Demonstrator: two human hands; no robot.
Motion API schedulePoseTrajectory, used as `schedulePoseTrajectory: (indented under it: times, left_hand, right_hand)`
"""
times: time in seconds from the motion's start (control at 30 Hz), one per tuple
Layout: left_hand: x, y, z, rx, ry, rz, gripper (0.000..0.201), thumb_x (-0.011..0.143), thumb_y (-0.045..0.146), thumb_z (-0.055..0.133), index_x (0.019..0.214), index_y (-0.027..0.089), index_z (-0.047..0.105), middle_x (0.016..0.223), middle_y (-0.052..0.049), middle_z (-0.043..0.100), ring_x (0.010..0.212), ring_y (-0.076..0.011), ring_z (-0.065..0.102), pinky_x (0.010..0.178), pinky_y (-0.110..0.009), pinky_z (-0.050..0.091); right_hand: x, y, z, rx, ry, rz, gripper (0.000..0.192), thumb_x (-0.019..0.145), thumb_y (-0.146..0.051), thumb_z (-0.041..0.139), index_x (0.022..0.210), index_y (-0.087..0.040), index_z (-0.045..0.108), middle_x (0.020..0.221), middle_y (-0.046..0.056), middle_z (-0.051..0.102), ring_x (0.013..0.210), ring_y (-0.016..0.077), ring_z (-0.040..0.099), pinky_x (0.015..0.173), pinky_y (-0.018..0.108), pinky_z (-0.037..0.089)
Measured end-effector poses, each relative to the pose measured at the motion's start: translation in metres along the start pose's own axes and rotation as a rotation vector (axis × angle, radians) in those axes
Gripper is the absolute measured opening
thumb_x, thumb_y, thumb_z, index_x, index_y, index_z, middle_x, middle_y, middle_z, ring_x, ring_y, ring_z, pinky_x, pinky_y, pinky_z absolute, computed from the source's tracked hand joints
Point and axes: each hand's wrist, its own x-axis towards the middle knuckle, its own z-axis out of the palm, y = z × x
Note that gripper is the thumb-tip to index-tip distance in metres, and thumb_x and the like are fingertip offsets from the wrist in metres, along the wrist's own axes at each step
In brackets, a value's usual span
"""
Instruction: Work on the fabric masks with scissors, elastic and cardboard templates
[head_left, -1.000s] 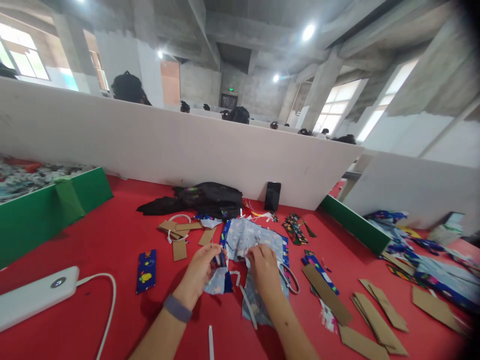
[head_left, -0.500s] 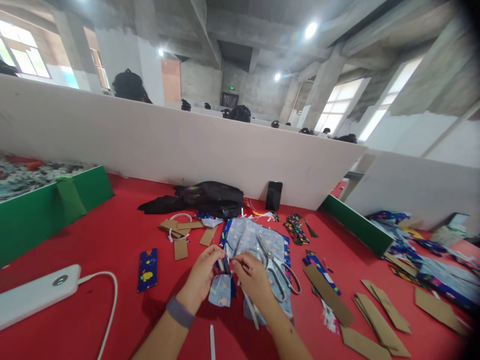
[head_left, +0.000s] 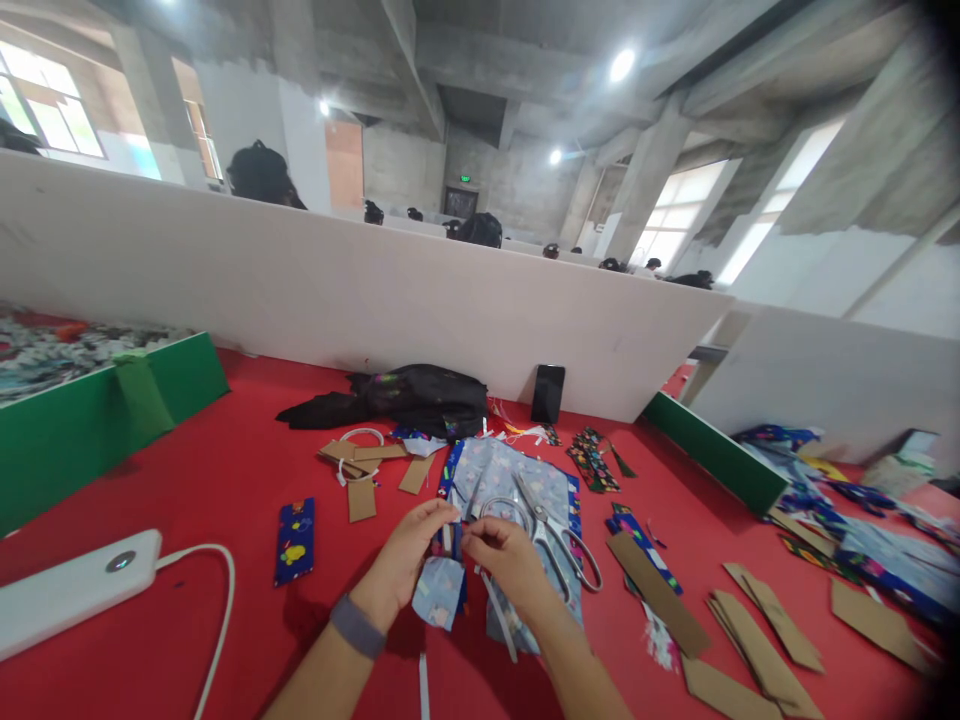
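Observation:
My left hand (head_left: 405, 555) is pinched on a small patterned fabric strip (head_left: 439, 592), whose pale blue back faces up below the fingers; a dark blue part shows above it. Close by on the right, my right hand (head_left: 510, 560) has thumb and fingertips pressed together at the strip's edge; what they hold is too small to make out. Under both hands lies a larger pale blue cloth (head_left: 551, 470) with a dark blue patterned border. Silver scissors (head_left: 559, 548) rest on this cloth beside my right hand. A narrow white strip (head_left: 501, 622) runs below my right hand.
A dark blue patterned piece (head_left: 295, 540) and a white power bank (head_left: 82, 590) with a cable are on the left. Cardboard pieces (head_left: 757, 645) lie at right, and a phone (head_left: 548, 392) leans on the white partition (head_left: 420, 290). Black cloth (head_left: 420, 395) lies behind.
The pale part of the fabric strip has swung slightly down and to the left. Both hands stay near the same spot, with small finger movements.

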Motion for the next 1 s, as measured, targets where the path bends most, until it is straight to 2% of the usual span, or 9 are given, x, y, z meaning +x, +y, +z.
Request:
schedulePoseTrajectory:
  times: [0.1, 0.23, 0.37, 0.47, 0.63, 0.87, 1.0]
  left_hand:
    - [-0.002, 0.004, 0.003, -0.075, 0.011, -0.045, 0.031, 0.069, 0.044, 0.06, 0.081, 0.015, 0.061, 0.066, 0.0, 0.058, 0.057, -0.0116, 0.052, 0.053, -0.022, 0.038]
    - [-0.003, 0.007, 0.005, -0.143, 0.026, -0.127, 0.048, 0.072, 0.056, 0.052, 0.098, 0.016, 0.059, 0.067, 0.0, 0.059, 0.056, -0.0127, 0.053, 0.051, -0.023, 0.04]
    - [-0.005, 0.005, 0.006, -0.182, -0.036, -0.177, 0.05, 0.069, 0.057, 0.056, 0.101, 0.019, 0.057, 0.075, -0.002, 0.062, 0.063, -0.0149, 0.057, 0.055, -0.026, 0.044]
    - [-0.008, 0.001, 0.008, -0.128, -0.079, -0.174, 0.043, 0.067, 0.05, 0.063, 0.097, 0.019, 0.056, 0.08, -0.003, 0.063, 0.068, -0.0161, 0.06, 0.059, -0.027, 0.047]
    - [-0.008, -0.001, 0.009, -0.058, -0.06, -0.143, 0.036, 0.062, 0.033, 0.071, 0.092, 0.018, 0.058, 0.08, -0.002, 0.063, 0.066, -0.0119, 0.059, 0.059, -0.023, 0.045]
    - [-0.003, -0.002, 0.006, -0.068, 0.064, -0.109, 0.03, 0.059, 0.03, 0.071, 0.082, 0.017, 0.057, 0.063, 0.004, 0.059, 0.051, -0.0072, 0.052, 0.049, -0.019, 0.038]
    - [-0.003, 0.0, 0.009, -0.079, 0.077, -0.083, 0.028, 0.053, 0.024, 0.072, 0.075, 0.016, 0.057, 0.057, 0.004, 0.059, 0.047, -0.0079, 0.052, 0.047, -0.02, 0.037]
  right_hand:
    - [0.001, 0.002, 0.0, 0.037, 0.041, 0.033, 0.013, 0.068, -0.027, 0.059, 0.062, -0.016, 0.063, 0.054, -0.004, 0.052, 0.05, 0.0086, 0.042, 0.051, 0.021, 0.032]
    - [0.003, 0.003, -0.002, 0.143, 0.143, 0.038, 0.017, 0.068, -0.032, 0.061, 0.061, -0.016, 0.061, 0.056, -0.003, 0.054, 0.052, 0.0102, 0.045, 0.053, 0.022, 0.035]
    - [0.004, 0.006, -0.005, 0.244, 0.301, 0.011, 0.021, 0.071, -0.037, 0.061, 0.069, -0.016, 0.061, 0.061, -0.002, 0.053, 0.055, 0.0106, 0.045, 0.056, 0.023, 0.037]
    - [0.004, 0.009, -0.005, 0.24, 0.369, -0.022, 0.023, 0.073, -0.04, 0.06, 0.072, -0.017, 0.06, 0.065, -0.001, 0.053, 0.058, 0.0116, 0.046, 0.057, 0.023, 0.038]
    - [0.002, 0.011, -0.001, 0.183, 0.368, -0.065, 0.024, 0.076, -0.041, 0.058, 0.074, -0.018, 0.059, 0.071, -0.001, 0.055, 0.066, 0.013, 0.049, 0.063, 0.024, 0.041]
    - [0.001, 0.018, 0.002, 0.051, 0.319, -0.088, 0.024, 0.077, -0.042, 0.057, 0.079, -0.018, 0.062, 0.073, 0.002, 0.06, 0.066, 0.0146, 0.054, 0.062, 0.025, 0.045]
    - [0.0, 0.016, 0.004, -0.022, 0.301, -0.134, 0.024, 0.077, -0.041, 0.056, 0.078, -0.018, 0.063, 0.074, 0.002, 0.06, 0.066, 0.0151, 0.056, 0.061, 0.026, 0.046]
